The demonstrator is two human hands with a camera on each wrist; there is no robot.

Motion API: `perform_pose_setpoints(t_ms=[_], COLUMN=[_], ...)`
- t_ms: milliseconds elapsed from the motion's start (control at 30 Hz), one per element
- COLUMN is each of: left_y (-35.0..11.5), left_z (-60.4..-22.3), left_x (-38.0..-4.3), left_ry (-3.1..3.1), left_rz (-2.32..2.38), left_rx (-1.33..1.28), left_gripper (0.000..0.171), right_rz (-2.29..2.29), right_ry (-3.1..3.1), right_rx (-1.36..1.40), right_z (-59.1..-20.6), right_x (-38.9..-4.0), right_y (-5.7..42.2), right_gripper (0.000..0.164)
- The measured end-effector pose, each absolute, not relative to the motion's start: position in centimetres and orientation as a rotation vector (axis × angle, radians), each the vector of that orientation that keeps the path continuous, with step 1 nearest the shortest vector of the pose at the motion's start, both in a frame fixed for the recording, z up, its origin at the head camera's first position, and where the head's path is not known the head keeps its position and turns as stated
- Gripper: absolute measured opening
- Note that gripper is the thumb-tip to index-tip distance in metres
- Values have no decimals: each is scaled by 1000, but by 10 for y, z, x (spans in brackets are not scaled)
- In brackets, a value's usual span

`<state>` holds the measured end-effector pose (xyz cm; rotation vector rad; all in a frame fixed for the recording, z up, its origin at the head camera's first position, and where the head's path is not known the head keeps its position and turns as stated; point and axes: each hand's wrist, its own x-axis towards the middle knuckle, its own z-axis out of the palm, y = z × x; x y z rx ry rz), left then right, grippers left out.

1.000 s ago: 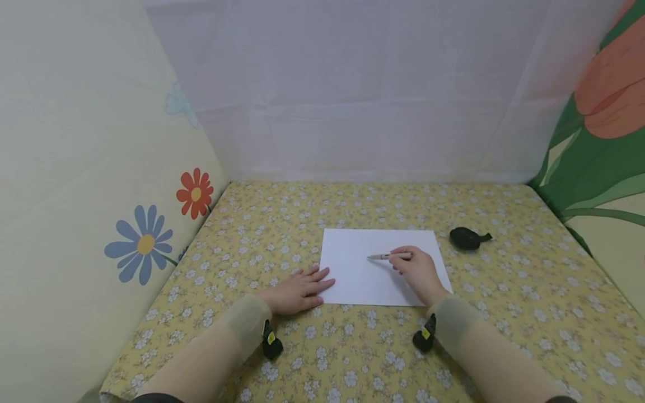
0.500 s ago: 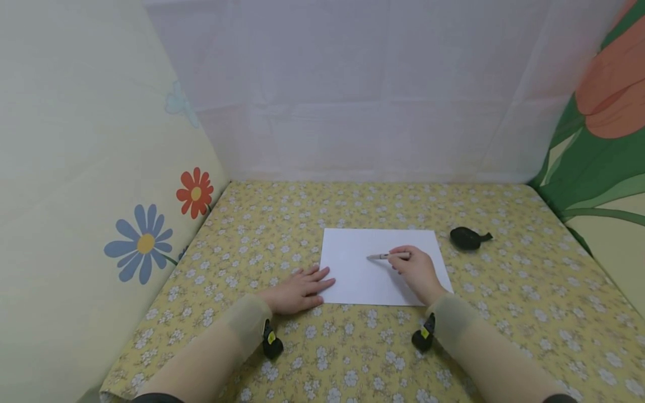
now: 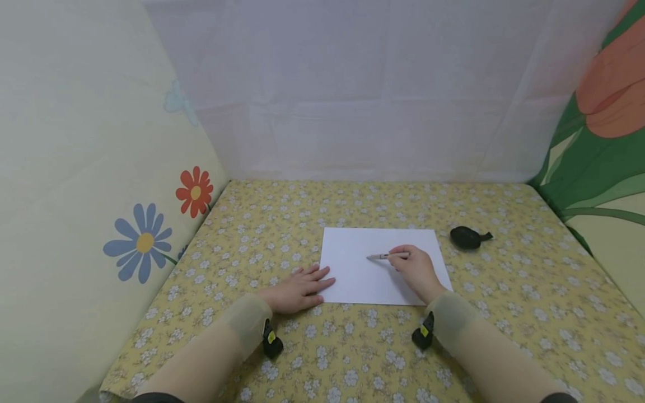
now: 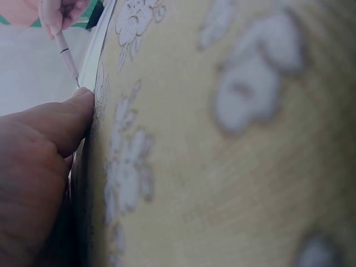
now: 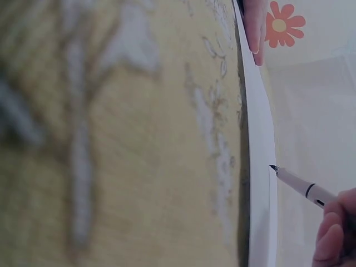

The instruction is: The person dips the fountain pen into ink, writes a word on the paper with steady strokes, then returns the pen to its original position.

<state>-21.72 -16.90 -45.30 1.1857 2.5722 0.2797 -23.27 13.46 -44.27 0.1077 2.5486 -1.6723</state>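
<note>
A white sheet of paper (image 3: 347,249) lies flat on the table. My left hand (image 3: 294,291) rests palm down at its left edge, with spread fingers reaching over the sheet. My right hand (image 3: 419,273) is over the right half of the paper and pinches a pale fountain pen (image 5: 305,188) between thumb and fingers. The pen slants to the left, its dark nib right at the paper's surface in the right wrist view. No mark shows on the sheet. In the left wrist view the left thumb (image 4: 72,111) lies near the paper's edge, with the pen beyond it.
A yellow flowered cloth (image 3: 282,224) covers the table. To the right of the paper sits a dark rounded object (image 3: 466,238) with a narrow tail. A white hanging sheet (image 3: 353,112) closes off the back, and flower-printed panels stand at both sides.
</note>
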Motion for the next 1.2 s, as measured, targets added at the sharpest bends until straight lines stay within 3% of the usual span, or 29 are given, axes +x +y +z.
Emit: perform_pose_setpoints(t_ms=[1200], left_y=[-170], left_z=[-455], left_x=[-218], left_ry=[2567], left_rz=[298], left_rx=[1195], left_gripper=[51], right_rz=[-1623], right_ry=[2612], right_rx=[206], right_z=[-442], right_x=[-232], right_y=[160], right_gripper=[22])
